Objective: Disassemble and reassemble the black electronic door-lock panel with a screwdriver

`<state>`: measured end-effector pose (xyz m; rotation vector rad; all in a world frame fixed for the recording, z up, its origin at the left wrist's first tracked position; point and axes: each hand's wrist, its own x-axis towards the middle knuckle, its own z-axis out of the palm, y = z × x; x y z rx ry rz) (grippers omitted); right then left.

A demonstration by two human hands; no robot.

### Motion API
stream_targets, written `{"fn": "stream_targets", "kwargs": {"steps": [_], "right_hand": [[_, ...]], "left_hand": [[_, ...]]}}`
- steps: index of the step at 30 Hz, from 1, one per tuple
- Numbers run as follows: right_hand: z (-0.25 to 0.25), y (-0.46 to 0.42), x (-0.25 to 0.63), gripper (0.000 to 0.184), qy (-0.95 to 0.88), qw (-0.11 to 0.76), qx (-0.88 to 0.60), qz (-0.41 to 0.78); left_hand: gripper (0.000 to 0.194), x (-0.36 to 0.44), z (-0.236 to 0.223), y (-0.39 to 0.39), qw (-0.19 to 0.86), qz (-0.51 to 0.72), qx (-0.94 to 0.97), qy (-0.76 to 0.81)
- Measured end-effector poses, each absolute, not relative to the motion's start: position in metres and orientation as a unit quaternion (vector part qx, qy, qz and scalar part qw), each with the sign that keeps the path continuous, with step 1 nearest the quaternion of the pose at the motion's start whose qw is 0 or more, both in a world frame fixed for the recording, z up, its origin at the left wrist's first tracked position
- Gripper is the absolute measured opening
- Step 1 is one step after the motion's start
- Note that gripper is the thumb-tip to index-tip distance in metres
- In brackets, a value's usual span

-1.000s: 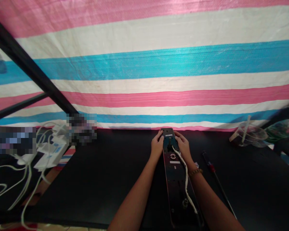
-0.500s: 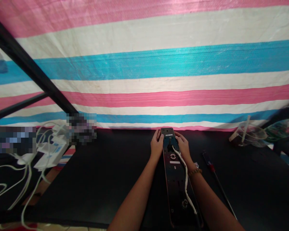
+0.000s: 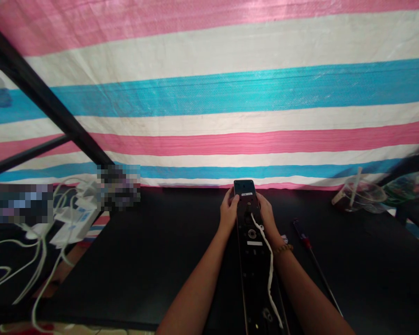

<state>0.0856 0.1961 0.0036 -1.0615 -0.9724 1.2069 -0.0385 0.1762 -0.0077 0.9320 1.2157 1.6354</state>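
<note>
Between my hands is a long, narrow black panel (image 3: 251,270) that looks like the back of an electronic door lock. A white cable (image 3: 270,270) runs down its face from an opening near the far end. Two white labels and a round fitting (image 3: 252,234) show on it. My left hand (image 3: 228,211) is closed on the left edge of the far end, thumb on the near face. My right hand (image 3: 266,214) grips the right edge, its fingers partly behind the panel. The panel's near end runs out of the frame.
Right of my right forearm, a long screwdriver (image 3: 305,242) lies on the black table (image 3: 153,260). A plastic cup with a straw (image 3: 351,195) stands at the back right. White cables and a power strip (image 3: 73,223) sit at the left. A striped sheet (image 3: 209,93) hangs behind.
The panel's far end has tipped up and risen slightly, and its near end has slid toward me, out of the frame. Both hands keep their hold. The screwdriver and cup have not moved.
</note>
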Motion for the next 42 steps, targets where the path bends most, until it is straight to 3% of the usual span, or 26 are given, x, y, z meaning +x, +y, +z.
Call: {"fn": "stream_targets", "kwargs": {"steps": [28, 42], "right_hand": [[0.002, 0.195, 0.088, 0.046, -0.407, 0.548, -0.459, 0.569], [-0.004, 0.198, 0.088, 0.047, -0.401, 0.558, -0.422, 0.592]], "left_hand": [[0.045, -0.035, 0.003, 0.167, 0.412, 0.681, 0.394, 0.460], [0.054, -0.034, 0.007, 0.160, 0.416, 0.678, 0.395, 0.460]]}}
